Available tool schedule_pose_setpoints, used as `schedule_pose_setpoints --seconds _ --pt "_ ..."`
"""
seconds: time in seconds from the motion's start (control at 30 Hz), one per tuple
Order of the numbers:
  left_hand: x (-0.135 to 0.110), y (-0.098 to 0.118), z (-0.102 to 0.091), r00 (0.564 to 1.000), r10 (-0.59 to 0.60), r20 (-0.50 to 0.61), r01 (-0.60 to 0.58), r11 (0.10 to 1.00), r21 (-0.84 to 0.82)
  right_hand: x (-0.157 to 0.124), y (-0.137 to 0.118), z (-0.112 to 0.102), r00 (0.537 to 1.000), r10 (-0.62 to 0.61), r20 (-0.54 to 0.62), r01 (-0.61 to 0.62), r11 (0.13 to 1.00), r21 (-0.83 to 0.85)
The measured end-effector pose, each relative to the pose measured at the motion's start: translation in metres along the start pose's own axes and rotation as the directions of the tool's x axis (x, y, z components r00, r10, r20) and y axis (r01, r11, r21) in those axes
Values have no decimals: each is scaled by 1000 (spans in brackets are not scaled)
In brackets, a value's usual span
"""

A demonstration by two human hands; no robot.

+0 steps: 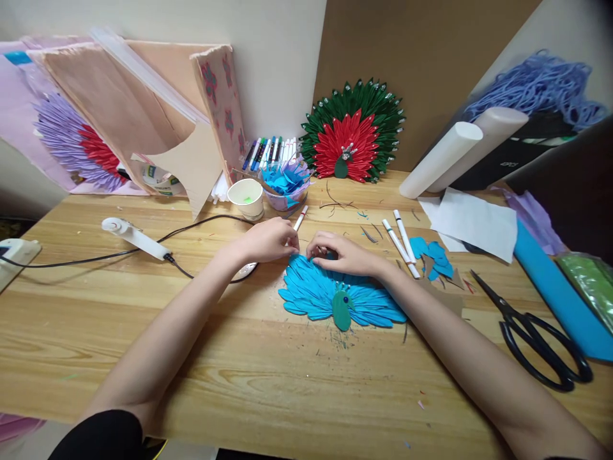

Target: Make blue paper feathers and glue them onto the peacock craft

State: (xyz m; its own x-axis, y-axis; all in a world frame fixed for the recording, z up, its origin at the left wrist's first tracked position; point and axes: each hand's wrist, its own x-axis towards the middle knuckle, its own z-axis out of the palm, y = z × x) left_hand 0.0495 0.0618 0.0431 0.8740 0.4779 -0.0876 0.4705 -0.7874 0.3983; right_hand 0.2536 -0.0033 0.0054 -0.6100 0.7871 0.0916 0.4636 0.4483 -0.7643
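A blue paper peacock (306, 297) with layered petals lies on the wooden table, its green body (341, 311) bearing a small blue eye and a beaded crest. At its upper left edge, my left hand (274, 239) is closed in a pinch on the petals. My right hand (345, 254) rests over the top of the peacock, thumb and fingers curled together on a petal close to the left fingertips. The exact petal between the fingers is partly hidden. Just behind my left hand lies a white marker (301, 218).
Black scissors (536, 335), blue paper scraps (433, 257) and two markers (402, 246) lie right. A glue gun (134, 237) with a black cord is left. Behind stand a paper cup (246, 197), a bowl of blue petals (286, 185) and a red-green peacock (354, 137).
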Motion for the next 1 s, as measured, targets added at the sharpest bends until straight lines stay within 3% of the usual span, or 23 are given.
schedule_pose_setpoints --seconds 0.37,0.53,0.67,1.0 --pt "3 1 11 1000 -7 -6 8 1000 28 0 -2 1 1000 18 4 -18 999 -32" --pt "1 -2 7 1000 3 -22 -2 999 33 -1 -3 0 999 31 11 -31 999 -12" --pt "-2 -4 2 999 9 30 -10 1000 19 0 -3 -1 1000 28 9 -28 1000 0" --pt "2 -3 7 999 4 33 -5 1000 24 0 -1 -1 1000 22 10 -22 1000 5"
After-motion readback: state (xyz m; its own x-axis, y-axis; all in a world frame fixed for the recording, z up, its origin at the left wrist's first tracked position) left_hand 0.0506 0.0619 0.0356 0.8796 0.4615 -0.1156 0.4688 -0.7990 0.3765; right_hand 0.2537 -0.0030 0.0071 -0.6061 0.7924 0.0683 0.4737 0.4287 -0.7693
